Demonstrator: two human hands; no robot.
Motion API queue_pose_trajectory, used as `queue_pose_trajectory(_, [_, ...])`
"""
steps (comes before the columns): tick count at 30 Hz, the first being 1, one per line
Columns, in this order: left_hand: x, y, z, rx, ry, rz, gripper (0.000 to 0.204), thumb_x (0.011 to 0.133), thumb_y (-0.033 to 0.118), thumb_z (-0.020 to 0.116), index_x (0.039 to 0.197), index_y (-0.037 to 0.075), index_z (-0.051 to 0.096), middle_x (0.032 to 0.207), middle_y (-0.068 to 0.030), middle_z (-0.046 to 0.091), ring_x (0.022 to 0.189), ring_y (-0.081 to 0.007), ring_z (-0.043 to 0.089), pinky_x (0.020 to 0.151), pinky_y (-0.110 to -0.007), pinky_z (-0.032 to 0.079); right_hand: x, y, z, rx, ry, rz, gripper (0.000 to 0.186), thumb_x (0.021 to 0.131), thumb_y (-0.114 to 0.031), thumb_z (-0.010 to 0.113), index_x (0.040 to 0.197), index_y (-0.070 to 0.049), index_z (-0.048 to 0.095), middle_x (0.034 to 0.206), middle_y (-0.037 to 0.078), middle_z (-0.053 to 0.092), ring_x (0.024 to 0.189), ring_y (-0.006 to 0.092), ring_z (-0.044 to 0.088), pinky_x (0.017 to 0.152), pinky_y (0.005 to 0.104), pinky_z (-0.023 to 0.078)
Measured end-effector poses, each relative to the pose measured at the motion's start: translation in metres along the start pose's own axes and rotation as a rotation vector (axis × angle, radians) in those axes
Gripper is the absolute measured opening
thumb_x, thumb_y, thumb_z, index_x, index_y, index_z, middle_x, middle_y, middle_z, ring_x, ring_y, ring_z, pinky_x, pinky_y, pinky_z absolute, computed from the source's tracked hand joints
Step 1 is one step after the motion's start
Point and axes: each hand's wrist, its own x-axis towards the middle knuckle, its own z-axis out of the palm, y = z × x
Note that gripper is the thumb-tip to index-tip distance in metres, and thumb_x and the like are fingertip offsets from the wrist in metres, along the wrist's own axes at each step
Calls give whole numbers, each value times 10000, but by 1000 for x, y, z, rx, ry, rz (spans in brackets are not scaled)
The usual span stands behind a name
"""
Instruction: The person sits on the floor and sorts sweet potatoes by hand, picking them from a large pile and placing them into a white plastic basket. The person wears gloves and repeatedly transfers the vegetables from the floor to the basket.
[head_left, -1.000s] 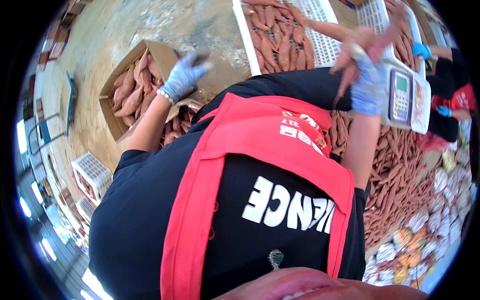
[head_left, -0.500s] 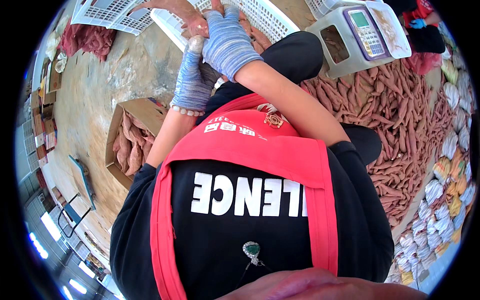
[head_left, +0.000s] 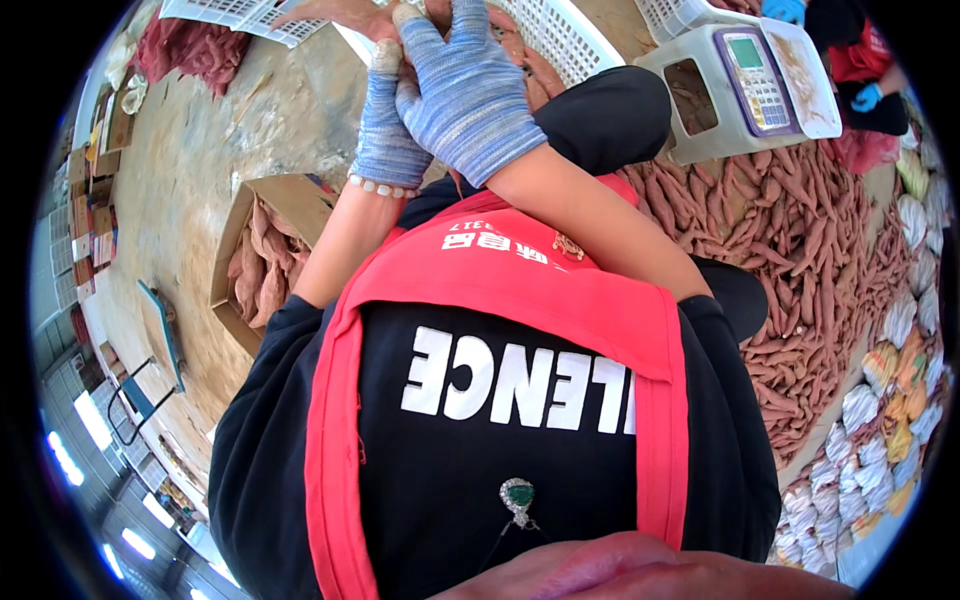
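Note:
Both my hands wear blue-grey knit gloves and meet at the top, beside a white perforated crate (head_left: 575,40) with sweet potatoes in it. My left hand (head_left: 390,135), a pale bead bracelet at its wrist, is closed on a long reddish sweet potato (head_left: 350,14) that points left. Overlapping it, my right hand (head_left: 470,100) has its fingers around another sweet potato (head_left: 437,12), partly cut off by the upper edge. The left fingers are mostly hidden.
An open cardboard box (head_left: 290,198) of sweet potatoes stands left. A large sweet potato heap (head_left: 800,240) covers the floor at right, beside a scale (head_left: 755,80) on a plastic stool (head_left: 690,100). Knotted sacks (head_left: 865,440) line the far right. A co-worker's blue-gloved hand (head_left: 866,97) is at upper right.
The view has shifted slightly. My right hand sits lower and further right, its fingers more spread over the sweet potatoes. Another blue glove has appeared at the upper right.

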Motion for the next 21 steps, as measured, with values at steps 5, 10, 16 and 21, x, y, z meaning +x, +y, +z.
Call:
queue_pose_trajectory(5, [7, 0, -14, -104, -15, -57, 566, 837, 431, 453, 1259, 69, 352, 1203, -134, 456, 1090, -237, 452, 942, -357, 357, 8, 2, -12, -116, -164, -1, 551, 620, -297, 627, 1101, -59, 503, 1203, 251, 346, 1013, 389, 439, 850, 513, 343])
queue_pose_trajectory(10, [22, 1, -16, -150, 28, -54, 589, 807, 424, 510, 1235, 46, 366, 1167, -141, 477, 1066, -242, 475, 936, -354, 375, 6, 13, -2, -161, 1, -104, 523, 650, -274, 621, 1107, -53, 496, 1134, 221, 439, 968, 360, 487, 816, 463, 396])
queue_pose_trajectory(16, [28, 1, -9, 106, 44, 82, 596, 770, 438, 554, 1202, 54, 407, 1127, -131, 507, 1032, -245, 492, 913, -344, 388, -14, 33, 12, 147, -74, -97, 507, 691, -272, 627, 1098, -9, 480, 1085, 167, 491, 996, 316, 489, 847, 389, 408])
queue_pose_trajectory(21, [18, 46, -114, 21, -86, -163, 615, 752, 476, 553, 1193, 68, 421, 1113, -115, 517, 963, -213, 516, 801, -304, 434, -24, 53, 0, 333, -120, -192, 431, 697, -223, 632, 1062, -26, 514, 1055, 151, 526, 973, 293, 511, 831, 352, 420])
